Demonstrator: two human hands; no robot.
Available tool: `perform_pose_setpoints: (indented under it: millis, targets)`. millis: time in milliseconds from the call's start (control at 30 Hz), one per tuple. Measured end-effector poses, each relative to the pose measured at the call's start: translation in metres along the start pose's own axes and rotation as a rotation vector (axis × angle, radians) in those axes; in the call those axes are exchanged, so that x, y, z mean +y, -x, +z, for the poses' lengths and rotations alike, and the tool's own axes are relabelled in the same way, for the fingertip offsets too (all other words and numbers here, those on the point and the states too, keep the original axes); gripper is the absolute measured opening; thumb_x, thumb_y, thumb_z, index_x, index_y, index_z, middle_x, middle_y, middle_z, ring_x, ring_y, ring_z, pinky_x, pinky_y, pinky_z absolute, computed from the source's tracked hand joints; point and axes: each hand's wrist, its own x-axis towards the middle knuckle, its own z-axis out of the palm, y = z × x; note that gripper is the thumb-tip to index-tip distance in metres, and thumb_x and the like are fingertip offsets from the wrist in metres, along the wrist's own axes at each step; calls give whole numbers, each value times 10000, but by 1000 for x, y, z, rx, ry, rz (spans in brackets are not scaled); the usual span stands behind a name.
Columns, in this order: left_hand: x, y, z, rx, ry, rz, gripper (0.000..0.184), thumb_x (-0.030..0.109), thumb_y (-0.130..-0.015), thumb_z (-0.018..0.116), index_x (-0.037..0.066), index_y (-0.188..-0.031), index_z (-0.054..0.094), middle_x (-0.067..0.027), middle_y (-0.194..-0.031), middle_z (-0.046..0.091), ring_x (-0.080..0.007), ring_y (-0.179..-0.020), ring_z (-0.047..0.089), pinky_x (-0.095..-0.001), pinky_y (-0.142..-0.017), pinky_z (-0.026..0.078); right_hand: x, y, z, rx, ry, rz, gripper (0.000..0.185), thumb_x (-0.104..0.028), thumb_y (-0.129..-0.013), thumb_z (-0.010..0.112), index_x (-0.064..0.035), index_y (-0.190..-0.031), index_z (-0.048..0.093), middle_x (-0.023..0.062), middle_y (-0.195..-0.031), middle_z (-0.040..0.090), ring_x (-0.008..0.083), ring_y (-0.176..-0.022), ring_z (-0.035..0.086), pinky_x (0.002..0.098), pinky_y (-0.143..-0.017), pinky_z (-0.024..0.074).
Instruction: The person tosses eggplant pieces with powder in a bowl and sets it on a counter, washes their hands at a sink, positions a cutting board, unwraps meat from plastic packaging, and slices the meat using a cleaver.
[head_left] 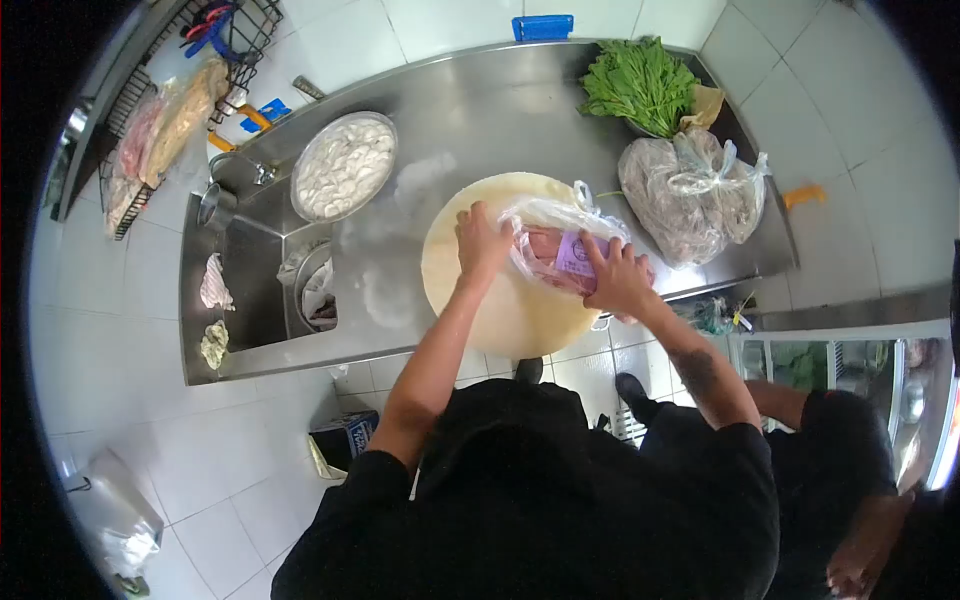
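A clear plastic bag of pink meat (545,243) with a purple label (576,254) lies tilted over the right half of a round, pale yellow cutting board (462,316). My left hand (484,243) is at the bag's left end, thumb side against the plastic, fingers bent and pointing away from me; part of its grip is hidden. Across the bag's right end spreads my right hand (620,277), its fingers gripping the top and near side. The loose plastic edge of the bag rises behind the meat.
Behind the board is the steel counter (480,110). A bowl of white pieces (345,165) stands left, beside the sink (255,270). Leafy greens (638,85) and a tied plastic bag (690,195) sit right. Another person (830,450) is close at my right, near a glass-front fridge (850,362).
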Motion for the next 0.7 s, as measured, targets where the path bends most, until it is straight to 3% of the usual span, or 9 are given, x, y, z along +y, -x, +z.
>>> perform_pose_setpoints:
  millis: [67, 100, 167, 300, 400, 467, 500, 567, 700]
  targets:
    - [29, 35, -19, 357, -139, 317, 456, 361, -869, 626, 0, -1133, 538, -229, -1032, 631, -380, -963, 615, -468, -855, 468, -7, 4, 7, 94, 19, 31, 1124, -332, -562, 766, -207, -1513, 178, 302, -1261, 421, 503, -1116, 468, 653, -863, 392]
    - [31, 41, -13, 368, -139, 302, 456, 361, -869, 626, 0, -1133, 538, -229, -1032, 631, -380, -963, 615, -468, -855, 468, -10, 5, 12, 91, 28, 15, 1124, -332, -562, 766, -207, -1513, 178, 302, -1261, 421, 503, -1116, 468, 653, -863, 392]
    - [28, 53, 7, -8, -104, 146, 462, 357, -874, 629, 11, -1161, 523, -219, -1052, 619, -392, -985, 601, -467, -863, 466, -16, 8, 24, 171, -12, 82, 1143, -381, -568, 779, -217, -1518, 164, 309, -1287, 405, 510, -1132, 459, 686, -888, 357]
    - [9, 43, 30, -15, 48, -39, 422, 362, -866, 636, 4, -1083, 579, -217, -991, 646, -380, -947, 623, -471, -837, 478, -26, 13, 30, 169, -5, 158, 1115, -409, -611, 764, -198, -1524, 160, 345, -1353, 359, 527, -1153, 440, 704, -905, 334]
    - [6, 13, 28, -285, 12, -135, 514, 355, -847, 638, -11, -1196, 551, -249, -1095, 609, -413, -1042, 594, -502, -852, 483, -24, 16, 35, 190, -60, 148, 1101, -474, -649, 745, -187, -1527, 147, 360, -1376, 333, 541, -1160, 429, 710, -912, 325]
    - [-7, -8, 30, -436, 90, -197, 395, 396, -838, 654, 5, -893, 664, -211, -883, 688, -377, -895, 662, -483, -792, 500, -21, 18, 35, 189, -76, 137, 1095, -495, -662, 737, -186, -1528, 142, 367, -1381, 323, 544, -1162, 428, 710, -912, 326]
    - [-5, -5, 29, -452, 81, -194, 395, 396, -838, 654, 5, -893, 664, -211, -883, 688, -377, -895, 662, -483, -792, 500, -20, 20, 34, 191, -82, 113, 1090, -515, -674, 728, -185, -1528, 136, 373, -1387, 313, 548, -1163, 427, 710, -912, 326]
    - [9, -7, 22, -213, -173, 38, 417, 403, -844, 633, -8, -901, 675, -217, -907, 690, -386, -886, 666, -472, -784, 514, -23, 18, 33, 178, -90, 135, 1086, -500, -678, 725, -175, -1528, 134, 380, -1390, 310, 554, -1172, 423, 710, -909, 325]
    - [38, 3, 20, -166, -166, -11, 485, 435, -795, 656, -43, -872, 679, -224, -885, 685, -393, -871, 668, -460, -810, 528, -33, 20, 35, 144, -28, 193, 1065, -478, -681, 724, -154, -1524, 159, 369, -1397, 317, 556, -1177, 422, 706, -913, 323]
